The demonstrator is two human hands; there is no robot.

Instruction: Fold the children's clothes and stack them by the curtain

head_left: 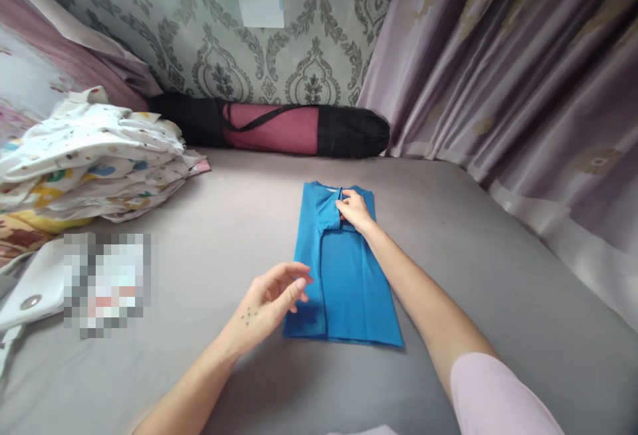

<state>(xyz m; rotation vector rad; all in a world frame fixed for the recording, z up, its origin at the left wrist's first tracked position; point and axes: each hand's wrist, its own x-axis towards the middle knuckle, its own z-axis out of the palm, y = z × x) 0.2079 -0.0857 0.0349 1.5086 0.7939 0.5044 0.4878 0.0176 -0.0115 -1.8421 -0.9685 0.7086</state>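
A blue T-shirt (349,282) lies on the grey sheet with its sides folded inward into a long narrow shape. My right hand (355,210) is at its upper part, fingers and thumb pinched on the edge of a sleeve that is folded over the body. Above the shirt's lower left side hovers my left hand (276,295), its fingers loosely curled and apart from the thumb, holding nothing. A small pale patch shows inside the collar, at the far end of the shirt.
A pile of patterned white clothes (100,156) is at the left. Nearer me lie a white object with a round metal button (32,302) and a blurred-out item (114,282). A black and maroon bag (274,129) lies along the wall; curtains (478,56) hang at the right.
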